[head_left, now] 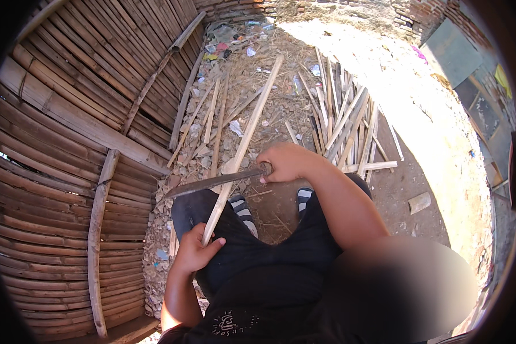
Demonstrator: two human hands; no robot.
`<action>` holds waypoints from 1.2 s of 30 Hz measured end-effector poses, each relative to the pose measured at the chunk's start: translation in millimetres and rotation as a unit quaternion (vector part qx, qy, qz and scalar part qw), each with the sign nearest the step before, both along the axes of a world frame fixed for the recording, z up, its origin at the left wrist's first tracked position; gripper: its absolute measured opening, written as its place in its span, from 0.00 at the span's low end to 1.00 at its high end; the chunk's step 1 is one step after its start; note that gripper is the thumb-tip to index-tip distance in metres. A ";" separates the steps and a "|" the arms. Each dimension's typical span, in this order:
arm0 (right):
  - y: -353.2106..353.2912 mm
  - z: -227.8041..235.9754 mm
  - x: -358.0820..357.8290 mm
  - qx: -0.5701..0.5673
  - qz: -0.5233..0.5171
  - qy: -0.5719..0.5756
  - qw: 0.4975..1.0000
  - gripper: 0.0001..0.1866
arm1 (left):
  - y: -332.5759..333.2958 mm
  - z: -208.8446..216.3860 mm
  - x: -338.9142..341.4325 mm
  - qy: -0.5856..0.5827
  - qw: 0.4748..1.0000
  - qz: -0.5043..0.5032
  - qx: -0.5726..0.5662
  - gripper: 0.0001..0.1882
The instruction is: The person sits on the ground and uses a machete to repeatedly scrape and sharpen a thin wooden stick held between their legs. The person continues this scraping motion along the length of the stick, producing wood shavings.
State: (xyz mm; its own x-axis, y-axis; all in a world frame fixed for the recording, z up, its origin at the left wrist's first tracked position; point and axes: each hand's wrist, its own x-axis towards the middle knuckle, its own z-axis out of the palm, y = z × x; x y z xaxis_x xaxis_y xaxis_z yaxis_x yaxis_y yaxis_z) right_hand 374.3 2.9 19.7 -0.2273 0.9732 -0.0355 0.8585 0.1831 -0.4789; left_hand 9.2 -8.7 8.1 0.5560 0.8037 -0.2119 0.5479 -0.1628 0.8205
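Right hand [285, 161], palm apparently down, grips a machete [209, 183].

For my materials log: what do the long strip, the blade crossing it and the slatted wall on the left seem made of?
Long strip: bamboo or wood, I can't say which; pale, with no paint showing.
Blade: probably steel or iron, judging by its thin, dark grey-brown, dull face.
Slatted wall: likely bamboo, raw and weathered; narrow, rounded brown slats suggest it.

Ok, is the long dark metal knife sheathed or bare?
Bare: the knife shows uncovered metal from the right hand leftward, crossing the long pale wooden strip.
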 end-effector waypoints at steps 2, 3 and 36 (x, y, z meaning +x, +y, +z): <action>3.1 0.7 24.9 0.018 -0.102 0.021 0.994 0.26 | 0.6 2.3 0.5 0.005 1.000 0.016 -0.020 0.14; 3.5 10.6 34.1 0.010 -0.172 0.036 0.984 0.26 | 0.7 1.8 0.5 0.004 1.000 0.015 -0.020 0.14; -4.7 12.5 -20.3 -0.021 0.038 -0.012 0.999 0.22 | 1.8 -4.1 -3.0 -0.004 0.999 0.023 -0.033 0.16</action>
State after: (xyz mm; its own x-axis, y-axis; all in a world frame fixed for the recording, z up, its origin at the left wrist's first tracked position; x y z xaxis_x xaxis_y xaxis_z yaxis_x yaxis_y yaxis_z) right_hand 354.0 -1.7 32.1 -0.2990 0.9507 -0.0828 0.8540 0.2278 -0.4678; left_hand 6.1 -6.9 4.0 0.5210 0.8130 -0.2600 0.5462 -0.0835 0.8335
